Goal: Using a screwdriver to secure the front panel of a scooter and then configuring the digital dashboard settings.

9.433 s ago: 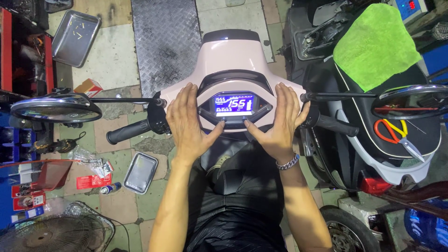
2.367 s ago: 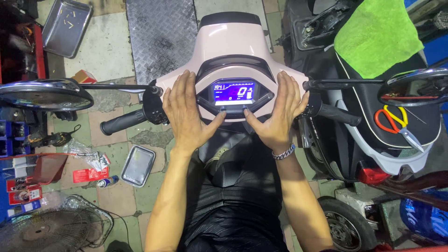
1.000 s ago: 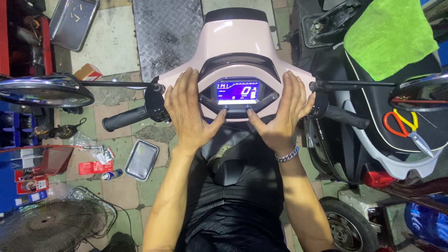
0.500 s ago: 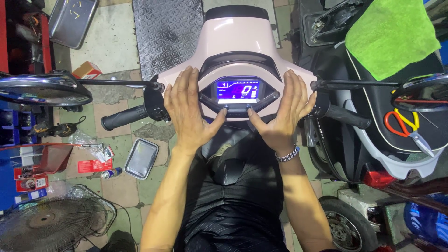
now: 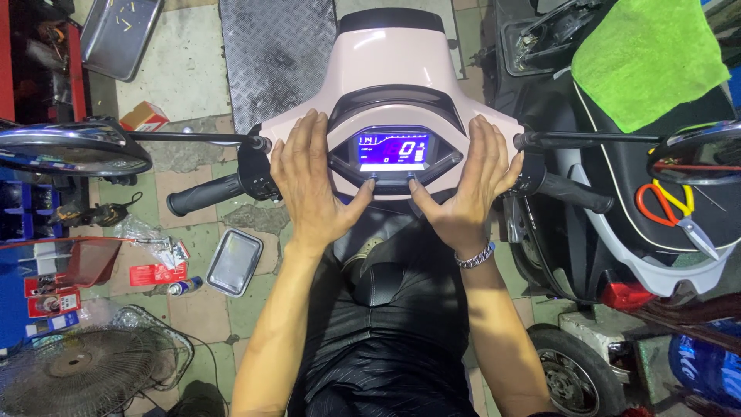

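I sit on a pale pink scooter (image 5: 394, 69) and look down at its handlebar. My left hand (image 5: 309, 181) lies flat on the cover left of the lit blue display (image 5: 392, 149), thumb pressing a small button under the screen. My right hand (image 5: 472, 185), with a bead bracelet at the wrist, lies flat on the right side, thumb on the other button below the display. Neither hand holds anything. The left grip (image 5: 204, 194) and right grip (image 5: 575, 193) are free. The black seat (image 5: 394, 309) runs down between my arms.
Round mirrors stick out at left (image 5: 73, 148) and right (image 5: 706, 143). A second scooter with a green cloth (image 5: 644, 58) and red-handled scissors (image 5: 668, 208) stands close on the right. A floor fan (image 5: 81, 367), small metal trays (image 5: 234, 261) and parts packets (image 5: 154, 270) lie on the left floor.
Both hands have stayed flat beside the display with thumbs on the buttons. The figures on the screen have changed, and my view has shifted slightly.
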